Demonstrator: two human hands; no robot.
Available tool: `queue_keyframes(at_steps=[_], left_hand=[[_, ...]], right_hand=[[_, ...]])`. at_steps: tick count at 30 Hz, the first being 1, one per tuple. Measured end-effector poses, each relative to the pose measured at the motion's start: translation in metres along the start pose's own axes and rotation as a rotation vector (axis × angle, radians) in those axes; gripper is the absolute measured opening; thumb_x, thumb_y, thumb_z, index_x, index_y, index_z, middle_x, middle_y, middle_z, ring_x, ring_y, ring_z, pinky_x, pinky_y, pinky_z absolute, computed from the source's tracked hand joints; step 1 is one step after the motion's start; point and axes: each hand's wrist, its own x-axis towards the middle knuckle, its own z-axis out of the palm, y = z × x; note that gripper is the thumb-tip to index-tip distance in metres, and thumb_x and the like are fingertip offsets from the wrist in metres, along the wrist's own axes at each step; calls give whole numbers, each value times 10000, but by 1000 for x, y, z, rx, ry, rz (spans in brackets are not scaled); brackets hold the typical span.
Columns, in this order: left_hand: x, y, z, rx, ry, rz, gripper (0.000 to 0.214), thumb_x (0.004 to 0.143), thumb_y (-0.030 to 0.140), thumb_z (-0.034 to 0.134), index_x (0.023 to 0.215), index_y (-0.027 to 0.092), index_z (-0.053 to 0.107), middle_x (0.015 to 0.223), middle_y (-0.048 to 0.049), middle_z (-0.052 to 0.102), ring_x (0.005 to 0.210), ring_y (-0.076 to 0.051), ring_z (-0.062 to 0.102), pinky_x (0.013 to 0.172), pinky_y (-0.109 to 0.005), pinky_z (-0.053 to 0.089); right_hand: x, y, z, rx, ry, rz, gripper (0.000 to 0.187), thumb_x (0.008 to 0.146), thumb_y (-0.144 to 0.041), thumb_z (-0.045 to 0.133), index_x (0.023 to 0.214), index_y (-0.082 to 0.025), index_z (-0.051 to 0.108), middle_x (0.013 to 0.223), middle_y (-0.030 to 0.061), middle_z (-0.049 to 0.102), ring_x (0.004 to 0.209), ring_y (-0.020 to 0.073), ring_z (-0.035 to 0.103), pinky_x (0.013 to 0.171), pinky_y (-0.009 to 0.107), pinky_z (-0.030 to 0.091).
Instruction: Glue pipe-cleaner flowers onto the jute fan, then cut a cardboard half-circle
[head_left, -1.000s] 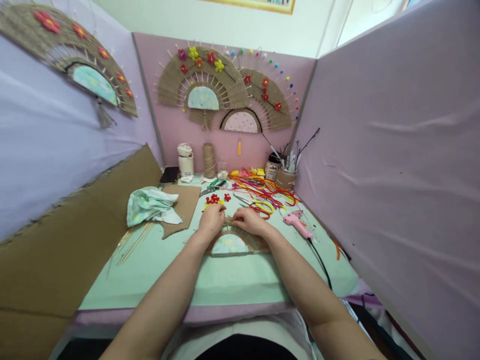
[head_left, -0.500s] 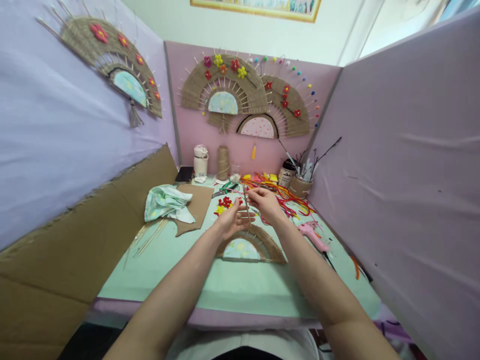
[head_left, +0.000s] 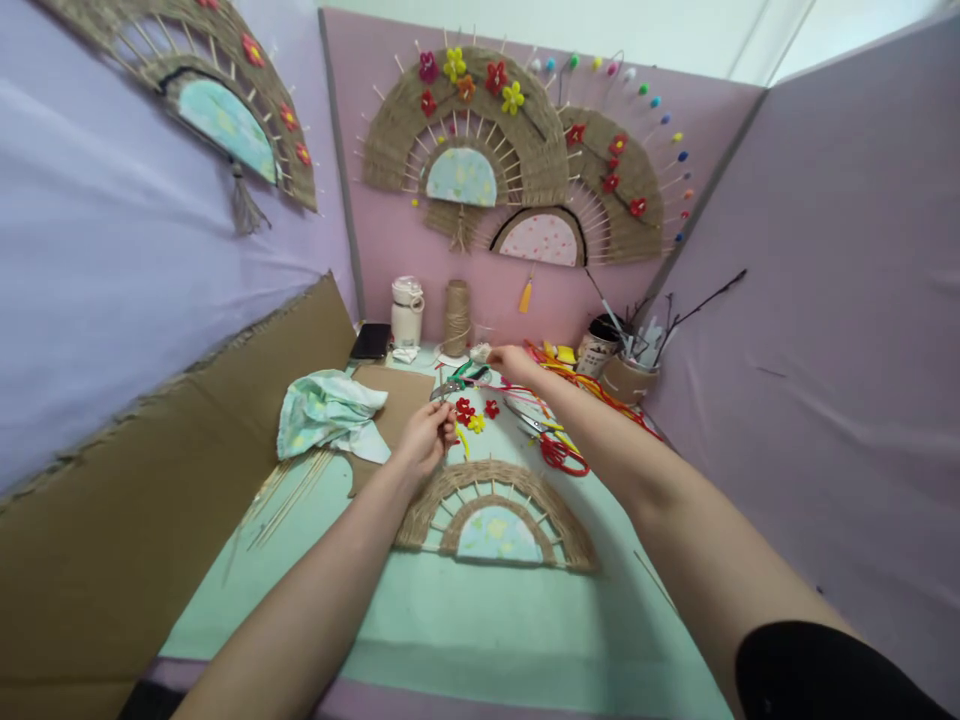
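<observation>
My left hand (head_left: pixel 429 438) is closed, its fingertips pinching a thin brown strip (head_left: pixel 441 378) that stands up in front of the green-handled pliers (head_left: pixel 450 386). At the back of the table my right hand (head_left: pixel 513 364) reaches beside a small white bundle (head_left: pixel 480 353); its fingertips are too small to make out. Below both hands lies a half-round woven fan (head_left: pixel 577 535) with a green flowered cloth centre (head_left: pixel 499 535). Red flowers (head_left: pixel 465 411) and a yellow flower (head_left: pixel 476 424) lie between the hands. Red-handled scissors (head_left: pixel 564 455) rest under my right forearm.
A crumpled cloth (head_left: pixel 326 410) lies partly on a cardboard piece (head_left: pixel 405 385), with thin sticks (head_left: pixel 292 495) beside it. A white bottle (head_left: pixel 406 312), a twine spool (head_left: pixel 457 318) and a pot of twigs (head_left: pixel 630 378) stand along the back. A cardboard wall (head_left: pixel 187 430) borders the left.
My hands have parted: the left went left and closed round the brown strip, the right let go of it and reached to the back. The view has tilted down, showing the scissors and whole fan.
</observation>
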Motion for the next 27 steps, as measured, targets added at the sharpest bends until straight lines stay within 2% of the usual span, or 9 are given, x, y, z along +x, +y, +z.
queue_keyframes(at_steps=[4, 8, 12, 15, 19, 21, 23, 25, 27], left_hand=[[-1, 2, -6, -43, 0, 8, 161, 875, 78, 498, 721, 118, 526, 563, 25, 487, 412, -29, 359, 373, -125, 244], [-5, 11, -10, -90, 47, 26, 105, 856, 85, 525, 756, 117, 535, 572, 21, 498, 427, -36, 376, 380, -129, 251], [-5, 15, -11, -110, 65, 53, 92, 848, 93, 537, 760, 117, 537, 567, 25, 491, 422, -34, 368, 381, -132, 243], [-5, 15, -10, -117, 51, 70, 100, 850, 92, 533, 753, 117, 539, 560, 26, 489, 421, -34, 369, 381, -133, 247], [-5, 10, -10, -113, 40, 110, 99, 844, 92, 540, 749, 120, 539, 549, 28, 493, 423, -33, 373, 379, -130, 247], [-4, 8, -10, -108, 46, 133, 104, 843, 104, 551, 743, 126, 532, 543, 33, 493, 418, -30, 367, 377, -130, 241], [-2, 6, -11, -105, 60, 140, 118, 847, 117, 555, 735, 134, 519, 533, 39, 488, 415, -30, 367, 378, -131, 238], [-2, 4, -9, -97, 71, 132, 137, 849, 130, 562, 726, 143, 503, 524, 44, 483, 418, -32, 377, 384, -132, 242], [-4, 1, -6, -83, 71, 130, 176, 836, 160, 601, 706, 151, 482, 526, 45, 486, 418, -30, 384, 390, -133, 242]], right_hand=[[29, -1, 25, -216, -175, -142, 265, 750, -32, 568, 932, -159, 713, 996, 97, 710, 938, 214, 635, 788, 256, 445], [45, -5, 33, -369, -304, -284, 220, 773, -101, 591, 952, -156, 705, 1043, 135, 690, 979, 230, 622, 798, 264, 439], [50, -7, 22, -445, -334, -370, 244, 805, -139, 581, 1029, -171, 670, 1085, 132, 674, 1026, 229, 604, 833, 270, 421], [44, -8, 5, -467, -300, -397, 251, 900, -186, 476, 1104, -183, 621, 1097, 130, 666, 1042, 217, 594, 852, 280, 404], [20, -7, -21, -446, -153, -276, 204, 931, -250, 453, 1059, -192, 600, 1030, 125, 676, 971, 220, 607, 795, 284, 404], [-2, -9, -31, -315, -35, -83, 150, 898, -273, 514, 995, -192, 594, 965, 105, 676, 902, 216, 607, 745, 276, 406], [-29, -16, -37, -29, 67, 102, 128, 868, -312, 554, 898, -188, 571, 837, 64, 654, 798, 192, 589, 693, 265, 408], [-62, -32, -38, 427, 110, 198, 197, 852, -383, 563, 809, -197, 515, 690, 8, 579, 674, 154, 542, 640, 253, 410], [-97, -55, -32, 975, 84, 206, 298, 817, -486, 582, 779, -221, 451, 612, -38, 490, 583, 125, 486, 599, 251, 413]])
